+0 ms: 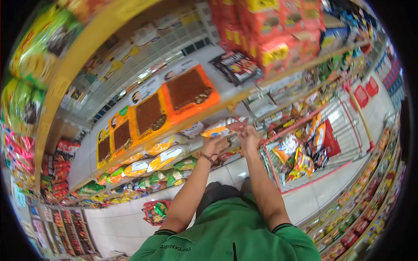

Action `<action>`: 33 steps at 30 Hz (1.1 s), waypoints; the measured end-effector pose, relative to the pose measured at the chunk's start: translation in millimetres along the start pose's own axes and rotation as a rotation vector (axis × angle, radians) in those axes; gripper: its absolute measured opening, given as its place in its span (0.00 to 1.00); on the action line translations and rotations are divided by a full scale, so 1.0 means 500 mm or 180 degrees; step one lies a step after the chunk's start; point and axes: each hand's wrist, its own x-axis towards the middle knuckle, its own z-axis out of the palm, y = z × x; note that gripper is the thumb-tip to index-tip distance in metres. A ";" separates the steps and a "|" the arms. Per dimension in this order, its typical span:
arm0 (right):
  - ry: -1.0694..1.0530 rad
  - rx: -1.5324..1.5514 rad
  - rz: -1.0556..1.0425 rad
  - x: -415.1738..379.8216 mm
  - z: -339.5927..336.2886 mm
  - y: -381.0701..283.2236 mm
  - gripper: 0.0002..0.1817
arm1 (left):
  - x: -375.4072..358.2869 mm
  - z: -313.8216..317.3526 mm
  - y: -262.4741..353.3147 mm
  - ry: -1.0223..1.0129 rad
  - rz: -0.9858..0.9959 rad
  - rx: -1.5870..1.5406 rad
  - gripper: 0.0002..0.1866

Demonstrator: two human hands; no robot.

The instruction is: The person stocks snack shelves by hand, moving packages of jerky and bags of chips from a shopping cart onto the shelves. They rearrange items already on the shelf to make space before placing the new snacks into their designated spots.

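Observation:
A snack packet (225,127) in white, orange and brown is held out in front of me at the shelf edge. My left hand (216,145), with a bracelet at its wrist, supports the packet from below, its fingers closed against the underside. My right hand (249,140) is closed at the packet's right end. Just beyond, flat packs in orange and brown (188,91) lie side by side on the shelf top (161,69). A dark packet (237,67) lies at the right end of that row.
To my right stands a shopping cart (305,174) with several snack packets (302,163) inside. A red basket (156,212) sits on the floor at left. Red packs (278,35) are stacked high on the shelf, bagged snacks (165,158) line the lower tier, and another product shelf (361,217) runs along the right.

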 end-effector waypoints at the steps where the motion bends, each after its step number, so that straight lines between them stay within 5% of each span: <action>1: 0.0038 -0.0082 0.0469 -0.001 -0.011 0.000 0.07 | 0.001 0.001 -0.005 -0.0247 0.0240 0.0246 0.36; 2: 0.0019 -0.0262 0.0454 0.007 -0.023 0.016 0.06 | 0.000 0.011 -0.005 -0.0198 0.0214 0.0179 0.28; 6: 0.0224 -0.0447 0.0505 0.001 0.008 0.003 0.12 | 0.033 0.000 -0.023 0.0842 0.0473 0.0426 0.29; 8: 0.0168 -0.0567 0.0529 -0.003 0.024 0.005 0.16 | 0.041 0.004 -0.016 0.1266 0.1900 0.1299 0.33; 11: -0.0002 -0.0725 0.0540 -0.013 0.061 0.015 0.30 | 0.030 0.036 0.001 0.1875 0.2884 0.2547 0.37; 13: -0.0101 -0.0903 0.0866 -0.004 0.090 0.020 0.35 | -0.022 0.129 0.025 0.1945 0.2656 0.2394 0.37; 15: -0.0302 -0.0844 0.1090 0.024 0.111 0.032 0.39 | 0.003 0.122 0.034 0.1221 0.2498 0.2154 0.35; 16: -0.0341 -0.0723 0.1299 0.033 0.120 0.042 0.38 | 0.012 0.111 0.041 0.1243 0.2660 0.3224 0.31; 17: -0.0370 -0.0604 0.1506 0.036 0.133 0.039 0.37 | 0.005 0.129 0.058 0.1240 0.2658 0.3244 0.31; 19: -0.0400 -0.1475 0.0991 0.084 0.118 0.134 0.35 | -0.004 0.180 0.094 0.2012 0.4757 0.6137 0.27; 20: -0.0428 -0.2349 0.0466 0.104 0.108 0.167 0.33 | 0.014 0.169 0.099 0.2047 0.3584 0.6060 0.28; 21: -0.0394 -0.2333 0.0474 0.092 0.114 0.127 0.33 | 0.029 0.164 0.116 0.2006 0.3580 0.6083 0.28; 24: -0.0351 -0.3031 -0.0301 0.045 0.139 0.010 0.30 | 0.053 0.149 0.174 0.0605 0.1731 0.6368 0.35; 26: 0.0104 -0.3076 -0.1367 0.068 0.140 0.014 0.27 | 0.030 0.150 0.166 0.0594 0.1992 0.6746 0.33; 27: 0.0120 -0.3048 -0.1350 0.090 0.152 0.012 0.27 | 0.017 0.149 0.160 0.0593 0.2307 0.7087 0.32; 29: -0.1555 -0.2829 -0.1264 0.134 0.197 0.015 0.25 | 0.024 0.101 0.130 0.0800 0.2890 0.7367 0.33; 30: -0.1552 -0.2782 -0.1277 0.142 0.227 0.003 0.25 | 0.024 0.089 0.119 0.1017 0.3528 0.7570 0.34; 32: -0.2307 -0.4377 -0.1548 0.154 0.292 -0.012 0.23 | 0.016 0.073 0.103 0.1149 0.3076 0.7794 0.31; 33: -0.2304 -0.4339 -0.1597 0.178 0.317 0.019 0.23 | 0.013 0.074 0.099 0.1263 0.2610 0.7936 0.28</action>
